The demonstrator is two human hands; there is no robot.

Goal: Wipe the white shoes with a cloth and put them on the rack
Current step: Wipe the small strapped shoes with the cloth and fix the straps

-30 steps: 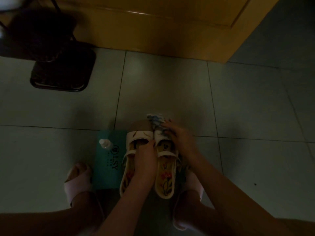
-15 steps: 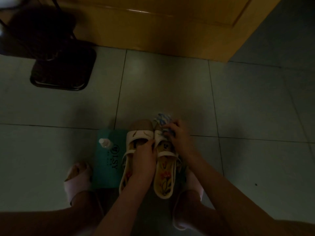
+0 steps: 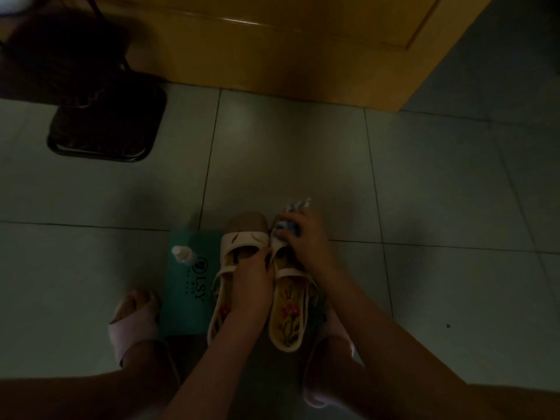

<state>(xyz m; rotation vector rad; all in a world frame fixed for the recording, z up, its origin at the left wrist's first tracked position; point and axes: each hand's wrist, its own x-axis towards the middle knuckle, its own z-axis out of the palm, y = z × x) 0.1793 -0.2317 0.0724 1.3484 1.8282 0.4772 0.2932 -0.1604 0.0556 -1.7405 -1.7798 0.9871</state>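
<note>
Lower centre: a teal cardboard box (image 3: 188, 286) is seen on the tiled floor (image 3: 303, 165), partly overlapped by the white strapped sandals (image 3: 244, 241), toes toward frame top. The pair is held together by the left hand (image 3: 253, 280), fingers curled in at the straps. Further right, the blue-and-white patterned cloth (image 3: 289, 230) is bunched in the right hand (image 3: 307, 245), grip closed round it and pressed on the right-of-frame sandal's toe. The long axis runs down-frame from that grip, so the part left to wipe prob. lies below it, w/ the right hand nearer.

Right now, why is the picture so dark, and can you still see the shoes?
Head view: dim room, so everything looks dark; the white shoes and the cloth in the right hand are visible, the cloth's tip blurred; a glare streak shines on the yellow door.
</note>
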